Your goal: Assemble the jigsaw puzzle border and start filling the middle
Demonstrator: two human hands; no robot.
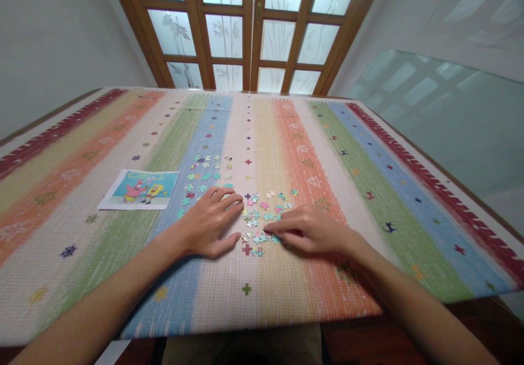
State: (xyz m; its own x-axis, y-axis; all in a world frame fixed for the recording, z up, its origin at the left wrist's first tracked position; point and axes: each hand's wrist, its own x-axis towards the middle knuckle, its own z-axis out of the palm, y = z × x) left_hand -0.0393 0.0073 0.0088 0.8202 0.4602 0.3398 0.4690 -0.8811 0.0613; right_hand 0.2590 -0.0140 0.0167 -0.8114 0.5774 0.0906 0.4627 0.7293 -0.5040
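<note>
Small jigsaw puzzle pieces [251, 214] in turquoise, pink and yellow lie loosely between my hands. My left hand [213, 222] rests palm down with fingers apart at the left edge of this pile, and no piece shows in it. From the right, my right hand [309, 228] reaches over the pile with its index finger stretched out to the pieces; its other fingers are curled, and it partly covers some pieces. Beyond my left hand, more puzzle pieces [206, 176] are laid out in loose rows. A printed cartoon picture [141, 189] lies flat to the left.
A striped, patterned tablecloth [270, 294] covers the table, whose near edge runs just in front of my body. Wooden doors with frosted panes [224, 36] stand behind the far edge. A glass panel [442, 119] leans at the right wall.
</note>
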